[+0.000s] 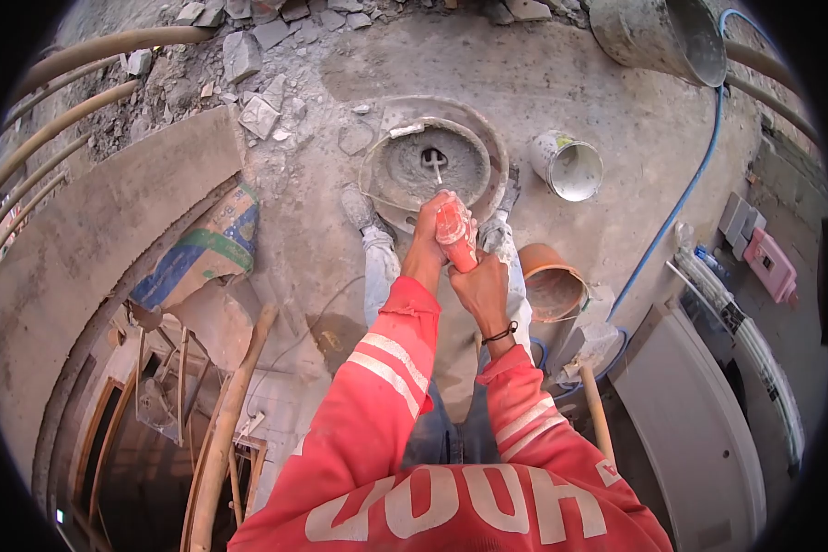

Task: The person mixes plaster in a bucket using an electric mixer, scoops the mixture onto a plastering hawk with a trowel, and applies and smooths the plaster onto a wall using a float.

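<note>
Both my hands are wrapped round a red power mixer point(455, 232) smeared with grey. My left hand point(425, 241) grips its upper left side, near the shaft. Lower down, at the right of the tool's rear end, my right hand point(484, 293) is closed on it. The shaft and metal paddle point(433, 160) reach into a round tub point(499, 152) of wet grey mix point(400, 170), where the paddle's top shows. A whitish-coated piece point(407, 132) lies across the tub's far rim. My feet stand on either side of the tub.
A white bucket point(577, 172) and an orange-brown bucket point(552, 285) stand right of the tub. A blue hose point(681, 204) runs along the right. Rubble point(259, 115) lies at the back left. A torn sack point(207, 247) rests by a floor edge above a lower level.
</note>
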{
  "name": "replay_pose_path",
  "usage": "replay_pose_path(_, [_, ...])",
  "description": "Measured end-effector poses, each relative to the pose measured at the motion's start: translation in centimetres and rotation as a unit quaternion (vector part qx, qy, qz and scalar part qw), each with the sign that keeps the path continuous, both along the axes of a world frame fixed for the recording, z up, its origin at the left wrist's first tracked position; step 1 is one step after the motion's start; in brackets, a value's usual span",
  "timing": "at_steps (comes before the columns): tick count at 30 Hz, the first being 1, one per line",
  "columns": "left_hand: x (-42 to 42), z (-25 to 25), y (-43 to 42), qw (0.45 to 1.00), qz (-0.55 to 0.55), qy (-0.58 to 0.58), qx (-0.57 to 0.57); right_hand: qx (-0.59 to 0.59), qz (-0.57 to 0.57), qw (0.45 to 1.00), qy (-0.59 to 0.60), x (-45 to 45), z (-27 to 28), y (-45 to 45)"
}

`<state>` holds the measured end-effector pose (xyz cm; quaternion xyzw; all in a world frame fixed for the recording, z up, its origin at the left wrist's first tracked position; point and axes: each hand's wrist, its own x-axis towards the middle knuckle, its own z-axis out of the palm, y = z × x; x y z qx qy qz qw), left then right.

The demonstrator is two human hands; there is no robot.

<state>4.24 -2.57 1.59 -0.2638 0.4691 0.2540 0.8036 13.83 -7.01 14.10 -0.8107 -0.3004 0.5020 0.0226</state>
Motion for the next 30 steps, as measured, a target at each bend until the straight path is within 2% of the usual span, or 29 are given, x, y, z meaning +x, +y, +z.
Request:
replay_pose_path(12, [0.2,0.3,-1.7,0.999,-0.011,0.016,-0.051,0.007,-0.005,1.0,-0.009,0.0,0.1,-1.8])
replay_pose_path(18, [-0.7,0.1,-2.8,0.998,0.044,0.007,-0.036,0.033,0.027,0.999,-0.018,-0.6,0.2,-2.0])
replay_pose_path(21, [-1.7,0.7,-2.7,0.999,0.037,-0.003,0.002,0.03,0.054,0.998,-0.031,-0.9,-0.4,-2.2])
replay_pose_path(24, [-2.2,1.6,-2.4,0.997,0.063,0.05,0.015,0.03,0.091,0.994,-0.045,-1.5,-0.4,-2.0])
replay_pose_path(27, [-3.3,1.7,-2.4,0.997,0.069,0.015,-0.034,0.043,0.111,0.992,-0.049,-2.0,-0.5,-2.3])
replay_pose_path(30, [-4.2,0.9,-2.7,0.999,0.023,0.007,0.03,0.045,0.092,0.994,-0.035,-2.8,-0.4,-2.3])
